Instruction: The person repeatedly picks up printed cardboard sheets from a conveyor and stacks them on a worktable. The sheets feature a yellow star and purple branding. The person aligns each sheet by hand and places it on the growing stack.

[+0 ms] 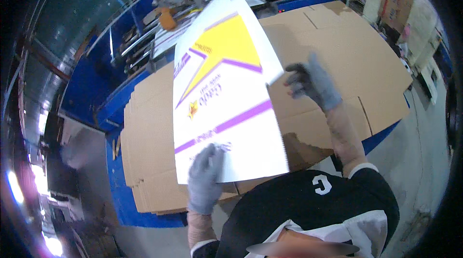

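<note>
A flat white printed sheet point(236, 147), sack-like, with purple bands and a yellow shape, lies over the cardboard in front of me. A second white sheet point(267, 51) shows from under its far right side. My left hand point(206, 176), in a grey glove, rests on the near left corner of the upper sheet with its fingers stretched over the surface. To the right, my right hand point(313, 82), gloved in grey with darker fingertips, is held above the cardboard beside the sheets. Its fingers are apart and a little blurred, with nothing in them.
Large brown cardboard sheets point(381, 65) cover a blue table point(140, 212). Beyond the table stands a blue machine with metal rods and orange-brown rollers point(167, 19). Cartons point(398, 2) and stacked material stand at the far right.
</note>
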`<action>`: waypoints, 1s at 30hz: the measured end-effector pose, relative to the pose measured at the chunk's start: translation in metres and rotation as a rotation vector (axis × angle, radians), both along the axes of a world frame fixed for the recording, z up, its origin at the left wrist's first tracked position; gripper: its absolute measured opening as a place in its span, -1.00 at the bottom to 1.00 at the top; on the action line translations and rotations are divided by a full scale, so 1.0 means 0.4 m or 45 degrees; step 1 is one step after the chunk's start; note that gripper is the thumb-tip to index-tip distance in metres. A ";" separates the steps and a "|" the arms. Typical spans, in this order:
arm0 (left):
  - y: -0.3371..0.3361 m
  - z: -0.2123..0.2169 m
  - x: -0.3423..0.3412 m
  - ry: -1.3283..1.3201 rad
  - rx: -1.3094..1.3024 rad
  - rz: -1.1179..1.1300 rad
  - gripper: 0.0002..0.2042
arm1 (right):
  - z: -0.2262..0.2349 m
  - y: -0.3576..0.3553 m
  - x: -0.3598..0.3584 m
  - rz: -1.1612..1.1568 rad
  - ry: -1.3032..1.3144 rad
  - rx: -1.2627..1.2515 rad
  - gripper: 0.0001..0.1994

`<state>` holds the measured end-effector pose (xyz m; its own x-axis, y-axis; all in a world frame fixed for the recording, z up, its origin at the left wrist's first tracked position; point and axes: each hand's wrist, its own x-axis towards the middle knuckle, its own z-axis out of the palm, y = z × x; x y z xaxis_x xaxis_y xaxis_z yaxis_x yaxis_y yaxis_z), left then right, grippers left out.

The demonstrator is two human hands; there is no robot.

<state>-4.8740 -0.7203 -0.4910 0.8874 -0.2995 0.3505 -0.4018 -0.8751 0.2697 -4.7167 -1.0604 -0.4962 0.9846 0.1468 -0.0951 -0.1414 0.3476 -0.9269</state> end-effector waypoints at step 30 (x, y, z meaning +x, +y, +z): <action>0.327 0.094 0.062 -0.832 -0.583 0.821 -0.83 | -0.394 -0.840 -0.490 -1.502 -0.018 0.267 -0.53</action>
